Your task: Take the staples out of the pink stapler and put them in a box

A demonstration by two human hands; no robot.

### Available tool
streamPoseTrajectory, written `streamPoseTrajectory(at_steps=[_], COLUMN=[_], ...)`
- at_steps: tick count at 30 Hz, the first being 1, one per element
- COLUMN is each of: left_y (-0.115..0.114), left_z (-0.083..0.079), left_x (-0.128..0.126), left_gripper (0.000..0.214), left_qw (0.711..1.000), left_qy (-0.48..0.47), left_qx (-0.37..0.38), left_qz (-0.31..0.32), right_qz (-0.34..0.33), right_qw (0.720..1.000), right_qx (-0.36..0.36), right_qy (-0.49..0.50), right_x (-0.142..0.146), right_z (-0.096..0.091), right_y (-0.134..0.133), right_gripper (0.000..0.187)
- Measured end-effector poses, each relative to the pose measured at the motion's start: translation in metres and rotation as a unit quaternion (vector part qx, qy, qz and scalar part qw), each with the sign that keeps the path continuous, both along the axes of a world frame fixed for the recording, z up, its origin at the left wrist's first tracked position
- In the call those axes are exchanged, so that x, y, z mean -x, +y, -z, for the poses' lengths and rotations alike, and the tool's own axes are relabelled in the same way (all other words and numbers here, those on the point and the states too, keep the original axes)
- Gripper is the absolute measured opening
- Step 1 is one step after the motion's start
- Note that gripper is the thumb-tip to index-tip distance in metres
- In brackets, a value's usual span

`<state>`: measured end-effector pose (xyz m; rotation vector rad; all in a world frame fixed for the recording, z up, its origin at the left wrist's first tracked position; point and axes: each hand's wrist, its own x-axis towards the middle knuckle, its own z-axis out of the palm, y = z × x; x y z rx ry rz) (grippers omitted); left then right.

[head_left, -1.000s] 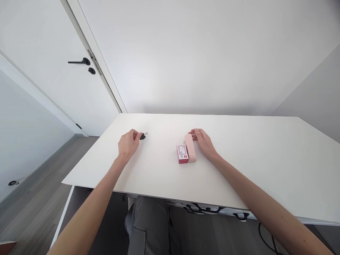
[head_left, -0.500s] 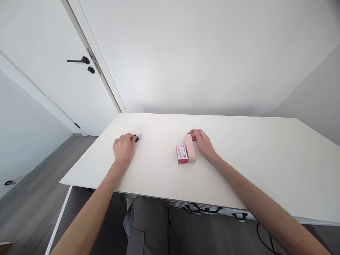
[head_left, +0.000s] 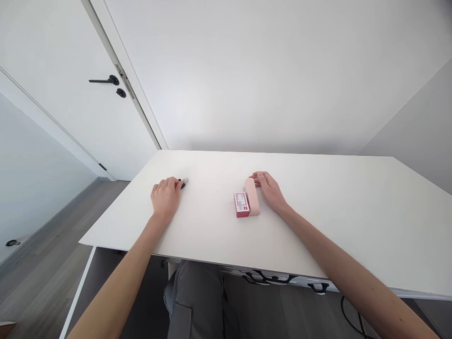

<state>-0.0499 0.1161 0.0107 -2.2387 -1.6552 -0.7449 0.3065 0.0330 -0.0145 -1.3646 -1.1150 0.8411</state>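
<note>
- The pink case (head_left: 253, 197), the landmark here, lies on the white surface (head_left: 212, 230).
- Left of the pink case and well apart from it, the left hand (head_left: 165, 194) has its fingers closed on a small black object (head_left: 182, 184) with a metal end.
- Right of the pink case, the right hand (head_left: 270, 189) has loosely curved fingers at its far end; whether they grip it cannot be told.
- A red-and-white box (head_left: 241, 204) sits just beside the pink case, on its left.
</note>
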Motion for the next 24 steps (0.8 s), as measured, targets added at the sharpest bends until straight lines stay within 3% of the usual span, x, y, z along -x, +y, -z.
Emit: streamPoseTrajectory(at_steps=[7,10,14,16,20,24], left_y=[-0.001,-0.016,-0.049,-0.064,-0.076,-0.076], left_z=[0.002,-0.004,-0.016,-0.020,-0.021,-0.017], left_x=[0.000,-0.018,-0.062,-0.084,-0.112,-0.124], left_gripper=[0.030,0.029,0.035,0.062,0.106,0.106], left_qw=[0.999,0.998,0.955,0.920,0.876,0.875], left_qy=[-0.012,-0.029,-0.064,-0.098,-0.124,-0.126], left_qx=[-0.031,-0.024,0.118,0.201,0.315,0.333], left_qz=[-0.004,0.059,0.263,0.321,0.343,0.329], right_qz=[-0.001,0.002,0.001,0.003,0.003,0.002], right_qw=[1.000,1.000,1.000,1.000,1.000,1.000], right_qx=[-0.002,0.001,0.003,0.004,0.000,-0.003], right_qy=[0.000,-0.004,-0.008,-0.012,-0.015,-0.009], right_x=[-0.001,-0.001,-0.001,-0.001,-0.001,0.000], right_z=[0.002,0.001,0.001,0.001,0.001,-0.001], right_y=[0.002,0.001,0.000,0.000,0.001,0.000], right_gripper=[0.045,0.047,0.047,0.049,0.051,0.048])
